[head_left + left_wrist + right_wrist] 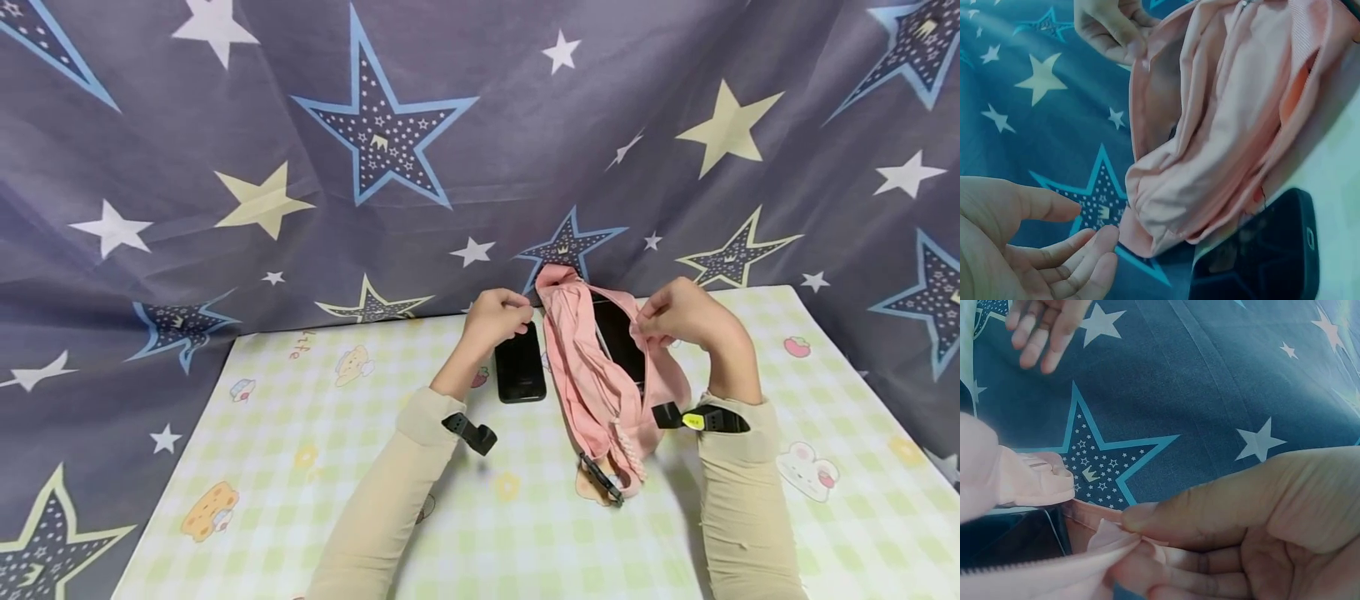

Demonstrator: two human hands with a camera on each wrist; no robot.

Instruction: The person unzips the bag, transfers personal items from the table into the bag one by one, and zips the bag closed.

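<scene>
A pink fabric zip bag lies on the table with its mouth open. My right hand pinches the edge of that opening between thumb and fingers, as the right wrist view shows up close at the hand. Inside the bag is a flat black rectangular object, partly covered by the fabric; its kind cannot be told. Left of the bag, a black smartphone rests on the table. Over the phone's far end hovers my left hand, its fingers loosely bent around nothing in the left wrist view.
A checked tablecloth with cartoon prints covers the table. Right behind the table's far edge hangs a grey-blue curtain with stars. A black buckle and a braided cord lie at the bag's near end.
</scene>
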